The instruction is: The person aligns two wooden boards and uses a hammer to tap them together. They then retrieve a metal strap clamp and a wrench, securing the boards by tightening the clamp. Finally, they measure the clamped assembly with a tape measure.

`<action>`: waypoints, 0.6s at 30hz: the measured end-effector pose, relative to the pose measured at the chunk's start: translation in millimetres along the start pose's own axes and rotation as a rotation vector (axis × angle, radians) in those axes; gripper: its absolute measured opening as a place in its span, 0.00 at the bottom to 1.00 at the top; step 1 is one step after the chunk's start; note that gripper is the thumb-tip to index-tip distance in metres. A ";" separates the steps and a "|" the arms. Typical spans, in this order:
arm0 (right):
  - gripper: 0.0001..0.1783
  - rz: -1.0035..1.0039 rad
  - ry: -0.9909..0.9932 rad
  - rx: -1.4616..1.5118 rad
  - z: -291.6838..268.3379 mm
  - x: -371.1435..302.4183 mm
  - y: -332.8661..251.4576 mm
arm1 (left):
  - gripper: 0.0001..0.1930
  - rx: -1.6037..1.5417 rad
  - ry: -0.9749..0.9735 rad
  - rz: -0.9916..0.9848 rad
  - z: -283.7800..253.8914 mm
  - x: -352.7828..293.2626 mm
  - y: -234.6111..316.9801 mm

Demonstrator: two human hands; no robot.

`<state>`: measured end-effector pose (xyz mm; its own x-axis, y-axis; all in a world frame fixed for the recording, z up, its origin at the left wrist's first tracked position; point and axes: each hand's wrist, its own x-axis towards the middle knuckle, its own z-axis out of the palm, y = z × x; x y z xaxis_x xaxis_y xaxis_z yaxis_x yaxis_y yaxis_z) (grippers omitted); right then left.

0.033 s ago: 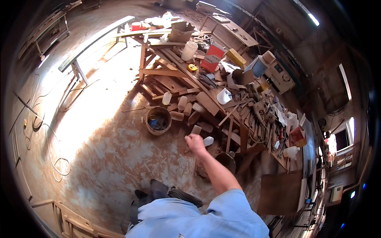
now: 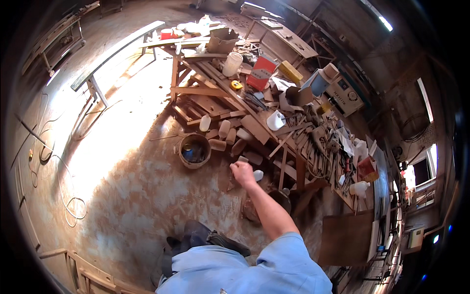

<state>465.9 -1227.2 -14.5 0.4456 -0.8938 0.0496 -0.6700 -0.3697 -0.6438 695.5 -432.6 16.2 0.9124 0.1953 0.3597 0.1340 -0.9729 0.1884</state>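
Right hand (image 2: pixel 242 172) extended low over the stained workshop floor (image 2: pixel 156 206), fingers curled; a small pale block-like object (image 2: pixel 243 159) shows just beyond the knuckles, but whether it is grasped cannot be told. A white plastic bottle (image 2: pixel 258 175) lies just right of the hand. A round bucket (image 2: pixel 196 165) with dark and blue contents stands nearby, to the left.
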 end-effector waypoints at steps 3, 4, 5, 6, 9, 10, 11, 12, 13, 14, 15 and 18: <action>0.12 -0.022 0.130 -0.041 -27.4 82.8 15.6 | 0.24 0.065 0.205 0.260 11.3 14.9 26.7; 0.12 0.076 0.089 0.055 -45.5 106.4 -4.4 | 0.24 0.066 0.033 0.100 21.2 18.1 39.1; 0.13 0.069 0.151 0.051 -39.2 142.3 19.7 | 0.24 0.065 -0.137 -0.064 34.1 24.2 49.7; 0.13 -0.047 0.257 -0.066 -39.7 172.1 37.7 | 0.23 0.059 -0.310 -0.227 47.0 26.2 64.8; 0.11 0.491 0.174 0.688 -44.1 264.8 53.4 | 0.22 -0.123 -0.286 -0.099 29.1 -12.8 173.3; 0.10 0.639 0.225 0.915 -49.6 289.1 60.3 | 0.22 -0.090 -0.339 -0.098 36.9 -21.0 182.6; 0.08 0.643 0.162 1.148 -47.8 322.1 90.5 | 0.22 -0.065 -0.383 -0.100 44.8 -29.4 192.2; 0.09 0.779 0.163 1.232 -43.4 344.6 97.4 | 0.22 -0.035 -0.409 -0.106 44.3 -35.9 198.6; 0.09 0.824 0.200 1.268 -36.6 360.2 109.2 | 0.22 0.000 -0.441 -0.109 42.0 -43.7 204.4; 0.10 0.860 0.245 1.301 -32.8 376.0 126.6 | 0.23 0.021 -0.467 -0.111 41.3 -50.3 210.5; 0.11 0.896 0.202 1.417 -32.3 389.9 144.9 | 0.23 0.042 -0.491 -0.103 40.0 -54.2 215.7; 0.12 1.080 0.249 1.550 -13.0 419.4 153.3 | 0.24 0.099 -0.534 -0.096 18.1 -75.5 216.8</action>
<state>542.4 -1662.1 -82.5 0.0823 -0.6182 -0.7817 0.5435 0.6853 -0.4847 662.6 -660.5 13.4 0.9601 0.2190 -0.1738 0.2386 -0.9658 0.1013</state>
